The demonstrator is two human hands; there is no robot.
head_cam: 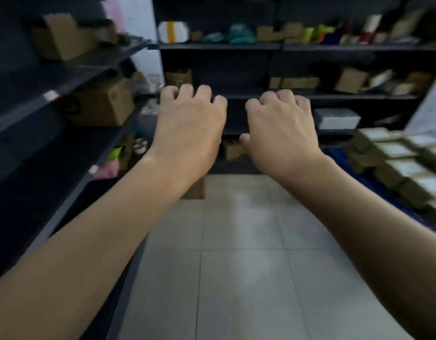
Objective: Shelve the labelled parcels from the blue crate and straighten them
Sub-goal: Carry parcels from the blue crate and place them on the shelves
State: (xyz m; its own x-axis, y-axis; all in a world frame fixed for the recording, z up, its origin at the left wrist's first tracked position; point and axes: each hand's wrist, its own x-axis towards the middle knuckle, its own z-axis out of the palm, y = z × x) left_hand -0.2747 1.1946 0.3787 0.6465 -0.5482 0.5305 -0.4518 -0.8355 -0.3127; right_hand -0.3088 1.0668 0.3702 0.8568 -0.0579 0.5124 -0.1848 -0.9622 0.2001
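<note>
**Desk:** What have you got?

**Me:** Both hands are in frame. The left hand point(190, 123) and right hand point(280, 128) are stretched out above the floor, fingers loosely curled, nothing in either.

**Desk:** And the goods?

**Me:** The labelled parcels point(403, 168) are stacked in the blue crate point(336, 154) at far right, well apart from both hands. I count roughly 8 white labels, but blur stops an exact tally. 1 crate, 2 hands.

**Desk:** Handling?

**Me:** They're small cardboard boxes, so I'd guess light and stiff. I'd take each by 2 opposite sides, label up.
</note>
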